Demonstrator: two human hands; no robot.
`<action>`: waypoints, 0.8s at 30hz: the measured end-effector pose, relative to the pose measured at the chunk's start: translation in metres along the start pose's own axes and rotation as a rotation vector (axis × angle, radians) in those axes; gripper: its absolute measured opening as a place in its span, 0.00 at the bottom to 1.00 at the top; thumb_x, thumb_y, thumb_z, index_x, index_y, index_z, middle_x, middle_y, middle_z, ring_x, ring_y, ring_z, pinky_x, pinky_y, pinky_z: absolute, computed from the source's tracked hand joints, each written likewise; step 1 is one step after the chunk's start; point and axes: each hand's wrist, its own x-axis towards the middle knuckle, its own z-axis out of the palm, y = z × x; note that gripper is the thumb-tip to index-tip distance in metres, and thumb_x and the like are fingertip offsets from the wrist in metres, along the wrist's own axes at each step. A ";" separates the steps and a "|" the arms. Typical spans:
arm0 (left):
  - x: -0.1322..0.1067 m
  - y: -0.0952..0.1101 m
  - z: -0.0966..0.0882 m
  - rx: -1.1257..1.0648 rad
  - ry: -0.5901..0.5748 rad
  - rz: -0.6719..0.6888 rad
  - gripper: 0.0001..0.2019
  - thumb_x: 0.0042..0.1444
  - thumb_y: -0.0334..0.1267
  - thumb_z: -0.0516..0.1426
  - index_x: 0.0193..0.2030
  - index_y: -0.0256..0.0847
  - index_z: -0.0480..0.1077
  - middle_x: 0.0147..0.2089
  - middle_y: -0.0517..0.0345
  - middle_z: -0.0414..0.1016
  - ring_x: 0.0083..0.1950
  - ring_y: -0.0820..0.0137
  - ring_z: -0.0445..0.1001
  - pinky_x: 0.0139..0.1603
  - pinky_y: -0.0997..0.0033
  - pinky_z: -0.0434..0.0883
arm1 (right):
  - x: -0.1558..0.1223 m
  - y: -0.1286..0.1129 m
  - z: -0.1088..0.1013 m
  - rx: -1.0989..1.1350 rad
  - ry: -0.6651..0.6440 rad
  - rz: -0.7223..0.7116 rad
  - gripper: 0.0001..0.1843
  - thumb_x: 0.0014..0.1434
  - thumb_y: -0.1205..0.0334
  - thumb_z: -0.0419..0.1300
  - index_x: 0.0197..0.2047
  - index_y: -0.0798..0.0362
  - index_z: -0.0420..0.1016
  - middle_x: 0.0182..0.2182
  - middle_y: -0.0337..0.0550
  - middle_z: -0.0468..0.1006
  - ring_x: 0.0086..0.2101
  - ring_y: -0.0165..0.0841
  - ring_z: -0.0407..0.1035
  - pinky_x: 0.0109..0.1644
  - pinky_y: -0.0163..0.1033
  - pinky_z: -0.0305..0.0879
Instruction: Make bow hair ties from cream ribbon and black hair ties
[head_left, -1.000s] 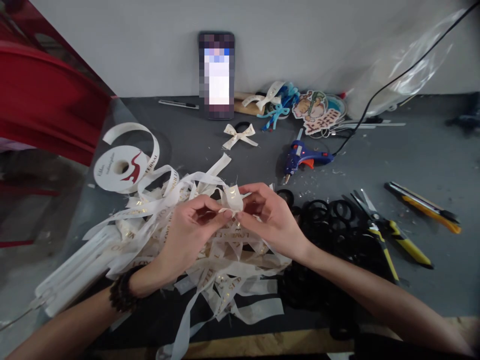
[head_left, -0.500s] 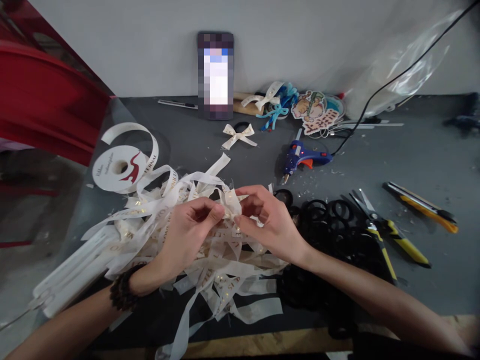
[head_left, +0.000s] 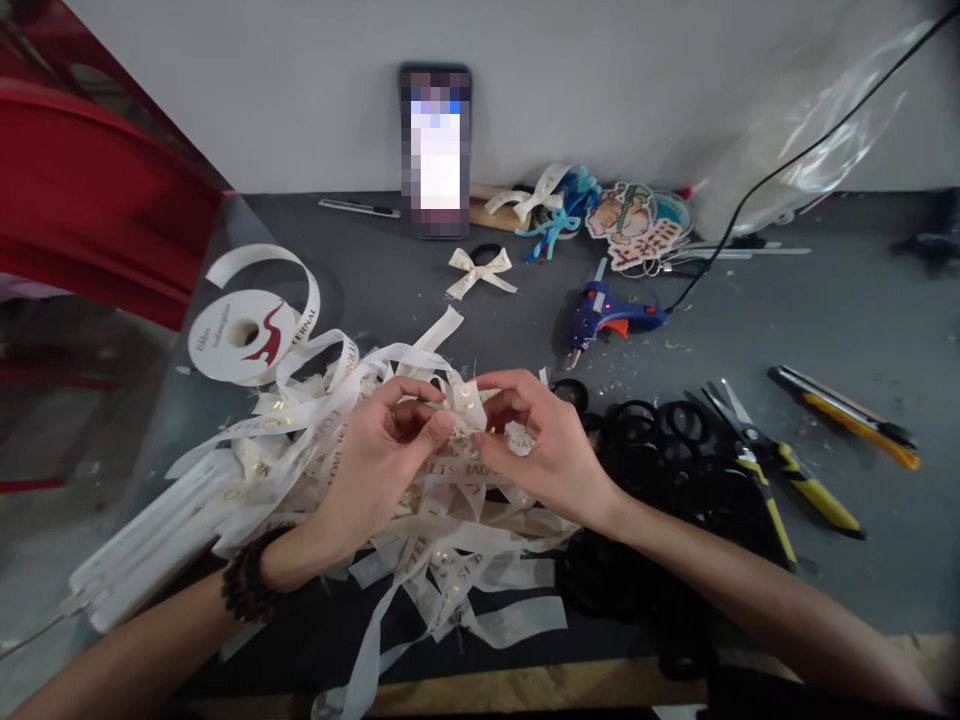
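Note:
Over a heap of cut cream ribbon strips with gold lettering, my left hand and my right hand meet and pinch one short folded ribbon piece between thumbs and fingertips. A dark beaded bracelet sits on my left wrist. The ribbon spool lies flat at the left, its tail looping into the heap.
A finished cream bow lies beyond the heap, a blue glue gun with a black cord to its right. Black hair ties, yellow-handled scissors and a utility knife lie right. A phone leans on the wall; red furniture stands left.
Both hands stayed over the heap, working the small ribbon piece between the fingertips; it is now folded tighter and held slightly higher than half a second ago.

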 end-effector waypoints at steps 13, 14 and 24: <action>-0.003 0.012 0.001 0.201 -0.103 0.112 0.21 0.62 0.38 0.68 0.59 0.47 0.70 0.34 0.61 0.78 0.36 0.70 0.76 0.36 0.73 0.72 | -0.003 -0.017 -0.005 -0.290 0.083 -0.295 0.13 0.66 0.57 0.68 0.54 0.43 0.82 0.47 0.39 0.88 0.45 0.37 0.82 0.51 0.46 0.77; -0.002 0.011 0.001 0.175 -0.090 0.097 0.21 0.62 0.40 0.69 0.59 0.46 0.71 0.34 0.61 0.78 0.35 0.71 0.75 0.35 0.73 0.71 | -0.003 -0.017 -0.004 -0.243 0.085 -0.248 0.11 0.67 0.58 0.68 0.52 0.43 0.83 0.46 0.38 0.88 0.42 0.35 0.82 0.47 0.43 0.77; -0.003 0.006 0.004 0.048 -0.076 0.061 0.24 0.63 0.48 0.68 0.62 0.46 0.71 0.54 0.51 0.78 0.47 0.67 0.79 0.48 0.68 0.79 | 0.000 -0.005 0.001 0.178 0.185 0.035 0.09 0.62 0.58 0.72 0.42 0.50 0.78 0.34 0.36 0.81 0.31 0.28 0.74 0.35 0.36 0.70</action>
